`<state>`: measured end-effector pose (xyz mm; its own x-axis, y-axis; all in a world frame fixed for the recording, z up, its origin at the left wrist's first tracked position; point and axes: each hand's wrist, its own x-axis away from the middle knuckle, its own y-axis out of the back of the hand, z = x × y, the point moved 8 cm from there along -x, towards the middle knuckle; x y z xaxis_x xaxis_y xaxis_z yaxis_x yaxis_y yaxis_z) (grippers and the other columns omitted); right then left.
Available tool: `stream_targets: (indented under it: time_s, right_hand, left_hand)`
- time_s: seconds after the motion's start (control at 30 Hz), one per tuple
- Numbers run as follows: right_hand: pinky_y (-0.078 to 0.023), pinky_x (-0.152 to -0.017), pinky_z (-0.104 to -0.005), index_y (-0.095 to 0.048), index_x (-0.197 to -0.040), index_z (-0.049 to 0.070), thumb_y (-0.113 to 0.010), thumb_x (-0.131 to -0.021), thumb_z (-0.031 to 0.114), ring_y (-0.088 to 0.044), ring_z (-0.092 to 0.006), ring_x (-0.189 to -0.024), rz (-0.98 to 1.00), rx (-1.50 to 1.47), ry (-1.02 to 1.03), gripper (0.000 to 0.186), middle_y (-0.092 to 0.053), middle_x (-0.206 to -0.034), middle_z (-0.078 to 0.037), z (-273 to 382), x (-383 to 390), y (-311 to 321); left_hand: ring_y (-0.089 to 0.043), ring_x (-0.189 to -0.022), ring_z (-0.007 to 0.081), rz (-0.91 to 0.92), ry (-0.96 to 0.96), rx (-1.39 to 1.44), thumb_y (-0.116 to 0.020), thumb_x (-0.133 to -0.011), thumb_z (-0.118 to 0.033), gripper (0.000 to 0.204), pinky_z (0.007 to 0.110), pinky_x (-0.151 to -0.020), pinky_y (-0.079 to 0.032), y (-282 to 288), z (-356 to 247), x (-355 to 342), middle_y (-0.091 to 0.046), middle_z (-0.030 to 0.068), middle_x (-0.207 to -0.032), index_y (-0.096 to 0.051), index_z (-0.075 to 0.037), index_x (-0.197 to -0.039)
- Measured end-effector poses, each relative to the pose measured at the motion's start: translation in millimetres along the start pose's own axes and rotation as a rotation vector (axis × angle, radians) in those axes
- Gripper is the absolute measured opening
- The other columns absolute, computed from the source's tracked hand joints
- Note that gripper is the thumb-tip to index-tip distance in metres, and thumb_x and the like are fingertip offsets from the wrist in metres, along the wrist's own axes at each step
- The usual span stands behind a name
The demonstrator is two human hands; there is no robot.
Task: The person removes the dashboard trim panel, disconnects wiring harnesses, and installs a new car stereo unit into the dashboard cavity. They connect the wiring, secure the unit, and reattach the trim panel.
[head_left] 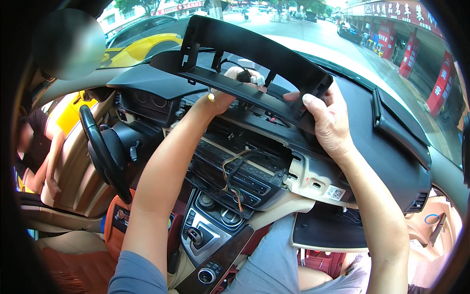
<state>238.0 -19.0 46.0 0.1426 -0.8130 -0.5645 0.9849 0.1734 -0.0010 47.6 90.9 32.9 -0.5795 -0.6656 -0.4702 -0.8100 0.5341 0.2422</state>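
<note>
Above the dashboard (374, 164), over its open middle, a black frame (259, 53) is held tilted, right end lower. The right hand (330, 115) clamps that end's edge. The left hand (234, 73) reaches behind the lower edge, fingers showing in the roomy opening, seemingly closed on a partly hidden white plug (260, 81).

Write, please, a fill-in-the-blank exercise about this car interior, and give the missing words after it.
1. The right hand grips the black frame at its ____ end, not the left one.
2. The connector beside the left hand is ____ in colour.
3. The steering wheel lies to the ____ of the gear lever.

Missing words: right; white; left.
</note>
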Motion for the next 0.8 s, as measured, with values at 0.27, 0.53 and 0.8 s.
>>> stream_targets:
  time_s: [0.27, 0.53, 0.8]
  right_hand:
    - [-0.049, -0.102, -0.0369, -0.033, -0.155, 0.003, -0.065, -0.091, 0.021, -0.065, -0.0215, -0.113, -0.056, 0.027, 0.168, 0.073, -0.065, -0.121, -0.014, 14, 8, 3]
    - [-0.048, -0.103, -0.0357, -0.03, -0.156, 0.002, -0.064, -0.09, 0.011, -0.064, -0.0211, -0.113, -0.088, 0.016, 0.278, 0.075, -0.062, -0.124, -0.013, 22, 13, 2]
    - [-0.05, -0.102, -0.036, -0.031, -0.154, 0.002, -0.064, -0.089, 0.008, -0.064, -0.0214, -0.11, -0.108, 0.001, 0.34, 0.073, -0.06, -0.126, -0.013, 26, 15, 4]
  left_hand:
    - [-0.064, -0.088, 0.0112, 0.023, 0.132, 0.132, -0.077, -0.092, -0.028, 0.021, 0.026, -0.08, -0.05, 4, 30, -11, -0.071, 0.0018, -0.093, -0.072, -0.007, -0.097]
    - [-0.059, -0.08, 0.0096, 0.038, 0.21, 0.233, -0.076, -0.092, -0.028, 0.02, 0.025, -0.073, -0.046, 5, 34, -18, -0.066, 0.0, -0.086, -0.071, -0.008, -0.092]
    - [-0.059, -0.079, 0.0092, 0.128, 0.161, 0.05, -0.069, -0.094, -0.042, 0.035, 0.025, -0.071, -0.046, -10, 23, -26, -0.068, -0.0003, -0.085, -0.075, -0.007, -0.094]
